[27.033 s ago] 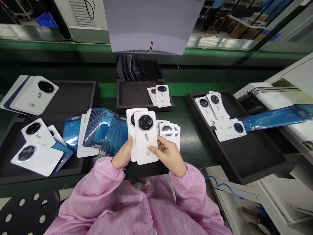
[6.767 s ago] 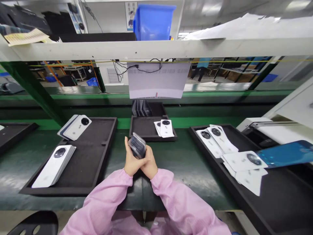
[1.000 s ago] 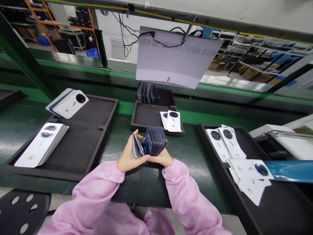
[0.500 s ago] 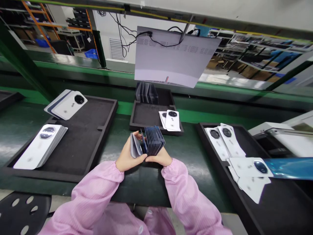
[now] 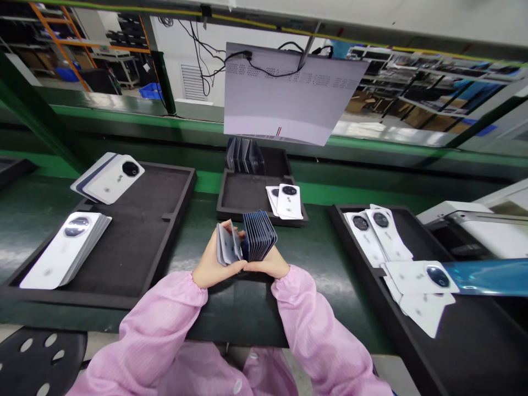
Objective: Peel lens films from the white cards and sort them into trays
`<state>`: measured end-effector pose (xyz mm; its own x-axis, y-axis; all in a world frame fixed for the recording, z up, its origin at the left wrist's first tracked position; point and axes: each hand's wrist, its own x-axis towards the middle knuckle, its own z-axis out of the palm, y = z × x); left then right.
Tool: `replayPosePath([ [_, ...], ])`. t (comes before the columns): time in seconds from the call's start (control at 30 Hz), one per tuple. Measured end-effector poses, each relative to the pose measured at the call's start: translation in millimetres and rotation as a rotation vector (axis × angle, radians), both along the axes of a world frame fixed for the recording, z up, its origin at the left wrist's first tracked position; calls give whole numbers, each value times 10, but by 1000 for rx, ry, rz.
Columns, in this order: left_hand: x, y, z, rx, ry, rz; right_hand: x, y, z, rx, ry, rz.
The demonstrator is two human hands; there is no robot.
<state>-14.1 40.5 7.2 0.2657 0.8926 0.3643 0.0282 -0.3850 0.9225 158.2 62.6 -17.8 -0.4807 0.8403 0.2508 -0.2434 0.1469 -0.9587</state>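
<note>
Both hands hold a stack of thin phone back covers on edge over the green belt in front of me. My left hand (image 5: 211, 264) grips a few covers (image 5: 226, 245) split off to the left, thumb on their face. My right hand (image 5: 269, 268) cups the thicker fanned part of the stack (image 5: 259, 235) from below; most of its fingers are hidden behind the covers. Pink sleeves cover both arms.
A black foam tray (image 5: 165, 220) at left bears two piles of white covers (image 5: 66, 248). A smaller black tray (image 5: 243, 195) ahead holds upright dark covers and two white ones (image 5: 286, 201). A right tray (image 5: 412, 330) holds several white covers; a blue film strip (image 5: 487, 278) juts from a white machine.
Over the last second my left hand has drawn a few more covers off the stack to the left. Much earlier, the covers lay fanned on the belt and I held white ones.
</note>
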Motion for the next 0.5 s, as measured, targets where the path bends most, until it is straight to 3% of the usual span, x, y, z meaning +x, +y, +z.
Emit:
replayPosePath([
  [0.23,-24,3,12,58,57,10,98,63,-183,-85,2,-131],
  [0.5,-43,12,-52,70,94,31,91,59,-174,-64,6,-103],
])
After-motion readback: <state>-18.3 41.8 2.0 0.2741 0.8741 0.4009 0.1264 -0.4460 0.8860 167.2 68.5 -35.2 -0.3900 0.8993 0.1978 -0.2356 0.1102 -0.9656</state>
